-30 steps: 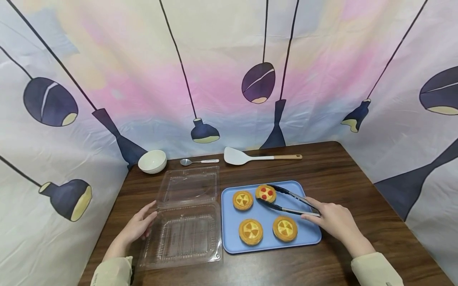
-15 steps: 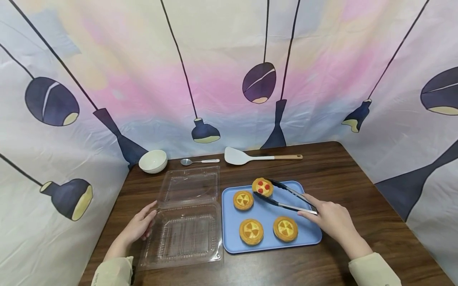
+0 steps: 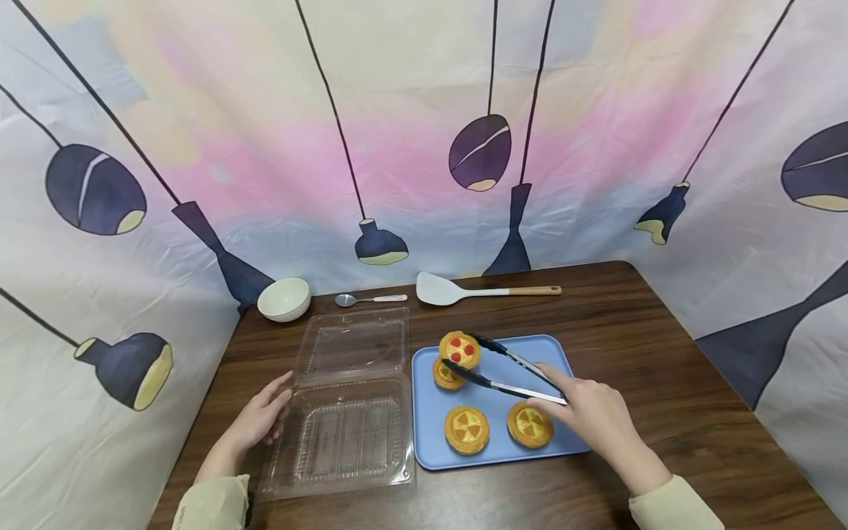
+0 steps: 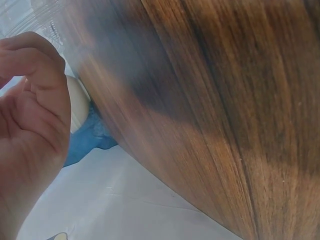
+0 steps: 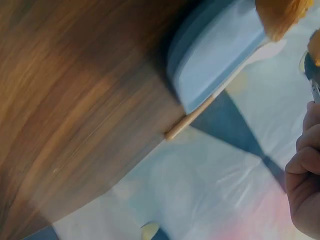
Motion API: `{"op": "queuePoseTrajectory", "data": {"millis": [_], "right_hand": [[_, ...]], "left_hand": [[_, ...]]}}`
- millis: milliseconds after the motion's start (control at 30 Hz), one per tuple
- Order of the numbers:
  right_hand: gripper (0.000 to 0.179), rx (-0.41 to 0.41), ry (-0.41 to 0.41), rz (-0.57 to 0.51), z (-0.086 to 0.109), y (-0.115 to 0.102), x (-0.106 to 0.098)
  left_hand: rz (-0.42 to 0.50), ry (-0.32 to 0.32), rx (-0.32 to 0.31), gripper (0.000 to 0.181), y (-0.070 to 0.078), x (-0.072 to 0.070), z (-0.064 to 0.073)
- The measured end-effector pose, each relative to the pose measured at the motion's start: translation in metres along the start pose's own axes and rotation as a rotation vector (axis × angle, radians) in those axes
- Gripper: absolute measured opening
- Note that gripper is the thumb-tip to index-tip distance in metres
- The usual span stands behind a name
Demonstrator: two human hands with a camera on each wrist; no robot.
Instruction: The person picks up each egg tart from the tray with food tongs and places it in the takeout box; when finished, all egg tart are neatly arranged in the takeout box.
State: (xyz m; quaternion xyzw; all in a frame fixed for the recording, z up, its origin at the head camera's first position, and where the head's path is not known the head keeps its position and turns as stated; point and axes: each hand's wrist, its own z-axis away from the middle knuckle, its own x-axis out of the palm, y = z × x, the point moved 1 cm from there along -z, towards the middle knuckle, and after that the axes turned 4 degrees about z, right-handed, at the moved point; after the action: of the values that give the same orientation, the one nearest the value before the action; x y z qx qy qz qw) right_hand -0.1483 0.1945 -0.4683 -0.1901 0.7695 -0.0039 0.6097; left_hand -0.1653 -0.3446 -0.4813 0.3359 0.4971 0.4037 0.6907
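My right hand [image 3: 589, 412] grips metal tongs [image 3: 517, 390] with black tips. Between the tips is a round tart [image 3: 459, 350] topped with red pieces, raised over the blue tray [image 3: 503, 460] and overlapping another tart [image 3: 447, 375] behind it. Two more yellow-topped tarts, a front left one [image 3: 467, 430] and a front right one [image 3: 530, 425], lie on the tray. To the left stands a clear plastic container [image 3: 347, 434], its lid [image 3: 358, 342] folded back. My left hand [image 3: 258, 416] is at the container's left rim, fingers loosely bent; its fingertips are hidden in the left wrist view.
Along the back of the wooden table [image 3: 596, 309] stand a white bowl [image 3: 283, 299], a spoon [image 3: 367, 299] and a white spatula [image 3: 440, 289] with a wooden handle. A printed cloth [image 3: 424, 147] hangs behind the table.
The tongs have lifted the red-topped tart off the tray and carried it left, over the back left tart. My right hand moved left with them; the left hand stayed in place.
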Motion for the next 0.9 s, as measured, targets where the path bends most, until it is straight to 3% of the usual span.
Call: {"op": "queuePoseTrajectory", "data": {"millis": [500, 900], "right_hand": [[0.061, -0.172, 0.05, -0.073, -0.004, -0.055, 0.017], [0.063, -0.259, -0.007, -0.12, 0.002, -0.099, 0.041]], "left_hand": [[0.009, 0.007, -0.008, 0.051, 0.002, 0.002, 0.0], [0.012, 0.004, 0.005, 0.05, 0.0, 0.002, -0.001]]}}
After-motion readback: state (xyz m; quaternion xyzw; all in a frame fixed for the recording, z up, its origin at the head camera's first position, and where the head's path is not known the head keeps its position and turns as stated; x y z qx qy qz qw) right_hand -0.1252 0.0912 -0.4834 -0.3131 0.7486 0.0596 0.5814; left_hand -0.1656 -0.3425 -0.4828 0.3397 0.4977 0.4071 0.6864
